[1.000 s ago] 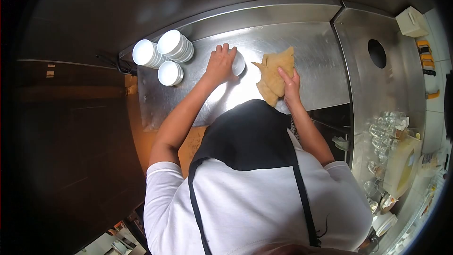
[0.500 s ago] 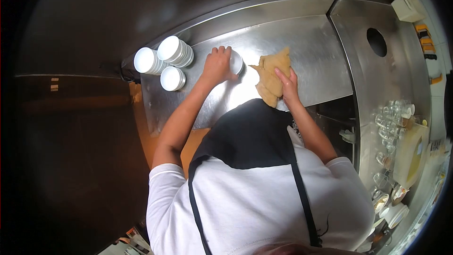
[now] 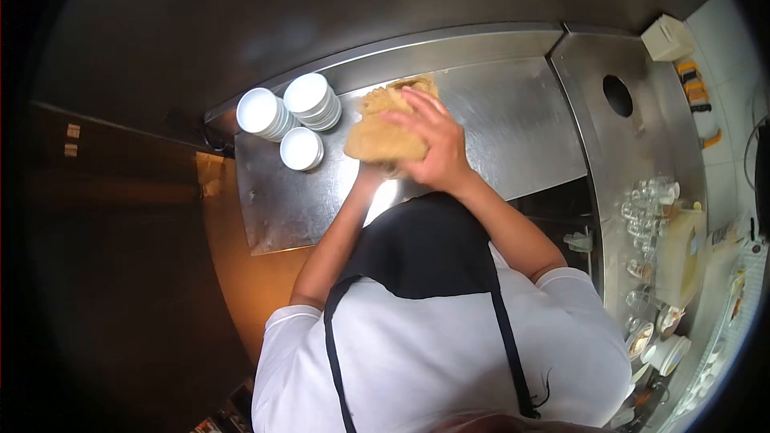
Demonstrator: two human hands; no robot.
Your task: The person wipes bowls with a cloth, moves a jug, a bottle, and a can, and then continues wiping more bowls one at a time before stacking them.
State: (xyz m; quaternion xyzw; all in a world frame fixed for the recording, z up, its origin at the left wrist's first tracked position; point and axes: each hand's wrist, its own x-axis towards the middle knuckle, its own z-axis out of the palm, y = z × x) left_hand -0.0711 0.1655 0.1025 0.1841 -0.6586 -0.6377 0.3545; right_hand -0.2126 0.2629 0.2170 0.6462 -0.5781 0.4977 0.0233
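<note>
My right hand (image 3: 439,138) presses on a tan cloth (image 3: 389,135), its fingers lying over the folds and slightly blurred. The cloth is bunched up above the steel counter (image 3: 505,120). From below, my left hand (image 3: 374,175) reaches in behind the cloth; its fingers are hidden, and so is anything in them. To the left stand stacks of small white bowls: one stack (image 3: 261,111) at the far left, a second stack (image 3: 307,95) beside it, and a shorter one (image 3: 301,149) in front.
A steel panel with a dark round hole (image 3: 618,96) adjoins the counter on the right. Several glass cups (image 3: 642,216) and a pale yellowish container (image 3: 680,261) stand further right. A white box (image 3: 667,38) is at the upper right. A dark wall rises behind the counter.
The cloth and my right hand have moved left, over my left hand. The single white bowl that my left hand held on the counter is out of sight. The view has shifted slightly.
</note>
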